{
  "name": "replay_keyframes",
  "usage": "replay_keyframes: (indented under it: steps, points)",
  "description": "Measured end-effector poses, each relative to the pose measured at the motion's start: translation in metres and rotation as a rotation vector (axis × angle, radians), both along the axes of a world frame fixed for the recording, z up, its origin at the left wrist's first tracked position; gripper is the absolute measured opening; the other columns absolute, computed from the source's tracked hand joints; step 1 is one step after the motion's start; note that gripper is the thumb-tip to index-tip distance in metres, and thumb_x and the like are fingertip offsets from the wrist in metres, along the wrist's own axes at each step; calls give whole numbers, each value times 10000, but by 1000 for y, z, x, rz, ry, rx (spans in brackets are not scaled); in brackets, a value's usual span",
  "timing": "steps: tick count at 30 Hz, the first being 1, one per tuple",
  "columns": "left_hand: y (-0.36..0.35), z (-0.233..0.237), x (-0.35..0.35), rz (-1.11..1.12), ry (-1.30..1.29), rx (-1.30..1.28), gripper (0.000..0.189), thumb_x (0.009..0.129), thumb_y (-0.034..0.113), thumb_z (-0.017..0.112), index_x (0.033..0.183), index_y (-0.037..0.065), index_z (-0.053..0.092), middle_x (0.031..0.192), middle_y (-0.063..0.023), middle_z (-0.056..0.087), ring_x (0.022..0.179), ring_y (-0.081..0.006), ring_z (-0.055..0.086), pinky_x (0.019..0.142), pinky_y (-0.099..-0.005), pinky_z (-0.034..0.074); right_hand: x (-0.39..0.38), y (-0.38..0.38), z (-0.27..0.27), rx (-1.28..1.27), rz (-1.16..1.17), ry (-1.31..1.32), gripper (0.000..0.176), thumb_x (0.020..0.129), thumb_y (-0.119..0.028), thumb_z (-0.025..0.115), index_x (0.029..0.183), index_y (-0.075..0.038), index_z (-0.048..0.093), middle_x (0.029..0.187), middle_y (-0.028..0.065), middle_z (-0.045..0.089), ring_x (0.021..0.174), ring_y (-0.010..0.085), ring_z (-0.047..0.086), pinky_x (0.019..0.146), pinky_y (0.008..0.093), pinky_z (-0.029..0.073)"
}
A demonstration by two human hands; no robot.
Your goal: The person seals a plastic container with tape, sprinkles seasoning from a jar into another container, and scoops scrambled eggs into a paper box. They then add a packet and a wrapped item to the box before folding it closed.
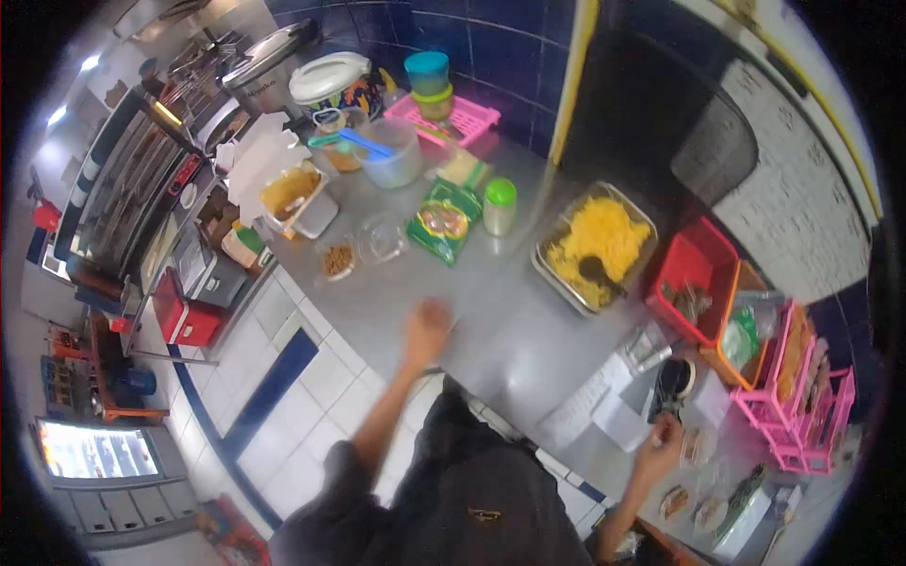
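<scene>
Just beyond the right hand (665, 436), a black round item (674, 376) is lying on the desk (500, 354).
The right hand is curling its fingers, its grip unclear, beside a white container (620, 421); its forearm is slanting outward from the body. Farther off, the left hand (429, 325) is hovering, blurred, its closure unclear, its forearm angling forward.

A hand could pass over the bare strip of steel counter (491, 325) between the green packet (442, 223) and the near edge. Behind stand the green-lidded jar (499, 212) and yellow-filled tray (559, 284); rightward, the white box (619, 421) and red basket (714, 247) block the way.
</scene>
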State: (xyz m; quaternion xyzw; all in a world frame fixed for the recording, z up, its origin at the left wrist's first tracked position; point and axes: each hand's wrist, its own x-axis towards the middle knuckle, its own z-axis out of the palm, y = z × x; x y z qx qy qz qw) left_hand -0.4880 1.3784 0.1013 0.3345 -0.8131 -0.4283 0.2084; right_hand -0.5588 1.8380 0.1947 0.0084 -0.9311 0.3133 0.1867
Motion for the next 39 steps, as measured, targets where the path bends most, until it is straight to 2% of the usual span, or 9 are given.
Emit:
replay_keyframes:
  steps: [4,7,9,11,13,23,32,34,39]
  points:
    - [-208,2,66,619,-74,-486,450,917,293,596,1208,-48,562,1214,-297,555,1155,-406,520,1006,-473,394,-53,-207,25,-184,453,-105,193,854,-81,668,1029,0,687,923,154,705,794,259,695,762,334,544]
    - [-292,-29,91,677,-212,-440,449,950,294,549,1229,-57,550,1114,-282,608,1063,-419,570,949,-470,441,-101,-347,57,-174,730,-87,187,866,-138,668,1008,-17,687,895,153,700,797,288,693,729,366,532]
    - [-328,-71,95,479,-129,162,366,980,253,514,1168,-58,558,952,-231,649,935,-390,627,849,-451,491,-147,-426,66,-47,806,-20,178,865,-165,665,970,-21,682,880,156,694,801,319,684,730,403,528]
    - [-307,-38,82,348,-2,435,257,997,207,499,1069,-32,561,819,-155,640,778,-284,644,712,-396,520,-202,-496,70,-76,887,116,202,857,-182,667,987,-28,671,875,162,690,816,352,674,720,422,524]
    - [-313,-87,87,348,55,249,184,1000,191,526,996,8,546,815,-102,619,712,-164,603,618,-330,502,-264,-562,76,16,929,127,300,843,-191,671,1088,-22,634,941,183,677,908,372,663,778,435,525]
    - [-227,-32,102,251,156,726,68,962,33,543,945,71,489,814,-39,572,683,-135,576,570,-305,525,-418,-784,87,355,711,27,1187,577,-536,862,1454,46,313,1392,305,430,1263,470,476,1035,500,451]
    - [-194,-28,129,28,-33,969,136,909,53,661,920,53,525,757,-74,628,672,-217,677,628,-363,581,-427,-799,78,325,649,-44,1192,525,-556,866,1470,-38,357,1352,276,428,1252,476,468,1005,526,473]
    - [-191,-6,129,-61,-84,769,120,916,76,661,926,38,547,795,-87,653,702,-223,681,658,-381,583,-404,-768,91,302,683,89,1159,532,-554,862,1455,-44,383,1343,282,431,1237,475,476,997,526,476]
    - [-172,-13,125,-116,-191,1096,105,925,60,649,957,-3,571,842,-139,686,801,-239,702,714,-392,596,-268,-599,157,195,877,194,1012,582,-467,851,1412,-50,448,1279,260,481,1151,442,544,947,495,495]
